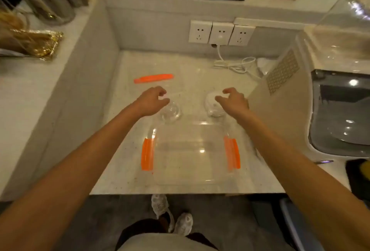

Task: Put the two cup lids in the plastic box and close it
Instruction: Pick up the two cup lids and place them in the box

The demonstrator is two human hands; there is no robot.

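A clear plastic box (190, 178) with orange side clips (147, 156) stands open near the counter's front edge. Just behind it lie two cup lids: a clear domed lid (171, 113) on the left and a white lid (212, 102) on the right. My left hand (150, 100) hovers over the clear lid's left side, fingers curled and apart, holding nothing. Over the white lid is my right hand (233, 101), fingers spread above it, with no firm grip visible. The box's clear flat lid (200, 76) with an orange clip (153, 78) lies farther back.
Wall sockets (220, 33) and a white cable (234, 64) are at the back. A beige appliance (284, 94) with a dark glass bowl (340, 114) stands at the right. Raised counter walls enclose the left and back. Jars and a gold packet (34, 42) sit on the left ledge.
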